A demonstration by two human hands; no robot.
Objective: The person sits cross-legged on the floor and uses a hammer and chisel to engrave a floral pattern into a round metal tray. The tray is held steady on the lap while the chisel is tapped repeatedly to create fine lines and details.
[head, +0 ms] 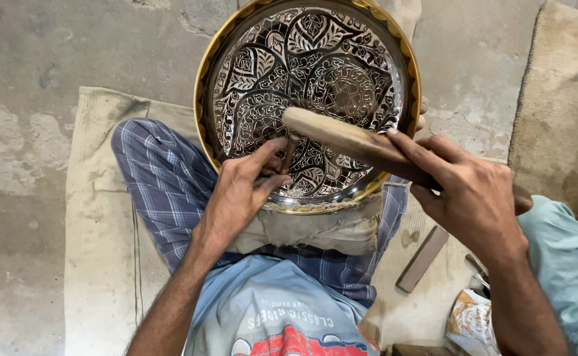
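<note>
Beside concrete floor (12,66), right hand (474,198) near white-and-orange packet (470,320).

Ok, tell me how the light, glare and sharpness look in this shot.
Head view: soft, even light with no hard shadows; bright glare patches on the engraved round metal tray, mostly toward its right side and lower rim; the wooden mallet in the right hand is slightly motion-blurred, while the left hand and the checked cloth look sharp; the wide lens bends the edges a little.

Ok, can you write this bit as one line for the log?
left hand: pinches small chisel on engraved round tray | right hand: grips wooden mallet over chisel | tray: tilted on lap
</note>
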